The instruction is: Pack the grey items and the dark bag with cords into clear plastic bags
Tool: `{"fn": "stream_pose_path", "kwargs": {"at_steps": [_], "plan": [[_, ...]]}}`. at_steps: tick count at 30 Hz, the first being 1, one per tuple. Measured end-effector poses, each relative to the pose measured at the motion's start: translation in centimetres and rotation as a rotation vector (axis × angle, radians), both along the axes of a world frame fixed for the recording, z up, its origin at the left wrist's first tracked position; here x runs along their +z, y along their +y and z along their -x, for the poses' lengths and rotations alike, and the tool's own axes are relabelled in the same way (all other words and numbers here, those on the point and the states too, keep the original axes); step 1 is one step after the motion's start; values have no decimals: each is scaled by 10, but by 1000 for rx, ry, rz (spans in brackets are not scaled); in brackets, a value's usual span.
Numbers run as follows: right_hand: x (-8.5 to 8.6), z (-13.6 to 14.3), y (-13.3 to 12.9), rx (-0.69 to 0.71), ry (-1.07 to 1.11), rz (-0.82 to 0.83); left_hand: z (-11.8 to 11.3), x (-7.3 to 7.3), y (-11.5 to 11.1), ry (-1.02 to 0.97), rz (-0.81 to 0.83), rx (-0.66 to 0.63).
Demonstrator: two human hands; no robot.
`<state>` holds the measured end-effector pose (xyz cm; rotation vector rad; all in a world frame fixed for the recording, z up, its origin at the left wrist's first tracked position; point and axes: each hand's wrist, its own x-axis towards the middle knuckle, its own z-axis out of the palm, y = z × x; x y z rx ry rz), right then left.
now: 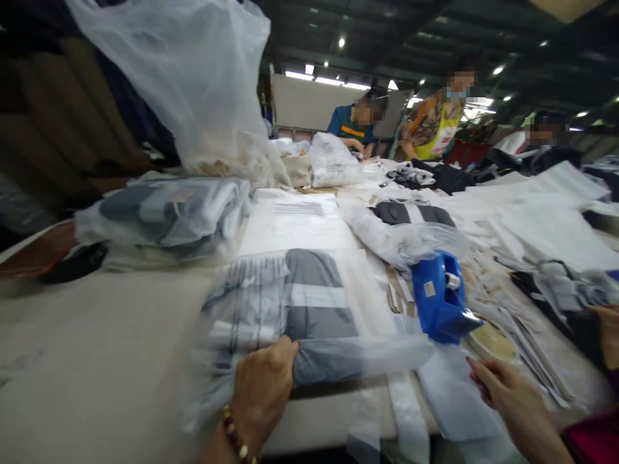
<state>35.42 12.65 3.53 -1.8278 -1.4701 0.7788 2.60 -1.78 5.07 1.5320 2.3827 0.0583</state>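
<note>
A clear plastic bag (258, 303) with black printing lies in front of me, holding a folded grey garment (322, 322) with a pale band across it. My left hand (265, 380), with a beaded bracelet at its wrist, is closed on the bag's near edge. To the right, my right hand (503, 390) has its thumb and fingers drawn together; whatever they may hold is too blurred to make out. Just beyond that hand stands a blue tape dispenser (430, 299), beside a yellowish roll of tape (493, 341).
Bagged garments (164, 212) are stacked at left, below a large hanging plastic bag (193, 77). Flat white bags (294, 222) lie behind the work. Another person's hand (608, 332) shows at the right edge near dark cloth. Co-workers (355, 125) stand across the table.
</note>
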Motion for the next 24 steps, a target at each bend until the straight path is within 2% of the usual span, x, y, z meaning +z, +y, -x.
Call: {"fn": "stream_pose_path", "kwargs": {"at_steps": [2, 3, 5, 8, 9, 11, 14, 17, 19, 22, 24], "plan": [[15, 15, -11, 207, -181, -112, 0, 0, 1, -16, -44, 7], [26, 29, -18, 387, -209, -184, 0, 0, 0, -23, -65, 7], [50, 69, -33, 860, -219, -259, 0, 0, -1, -38, -94, 11], [82, 144, -46, 1403, -341, -198, 0, 2, -3, -53, -115, 5], [88, 168, -45, 1533, -382, -180, 0, 2, -3, -59, -118, -2], [91, 207, -40, 1668, -480, -195, 0, 1, -3, -79, -127, -4], [79, 242, -26, 1698, -613, -160, 1, -1, -2, -128, -130, 14], [67, 257, -13, 1637, -664, -81, 2, -5, -2, -160, -129, 17], [63, 259, -5, 1573, -677, -51, 3, -7, -2, -168, -128, 7], [58, 252, 0, 1396, -682, -42, 4, -9, -3, -190, -119, -8], [49, 239, -9, 1265, -611, -191, 5, -9, -3, -213, -119, -4]]}}
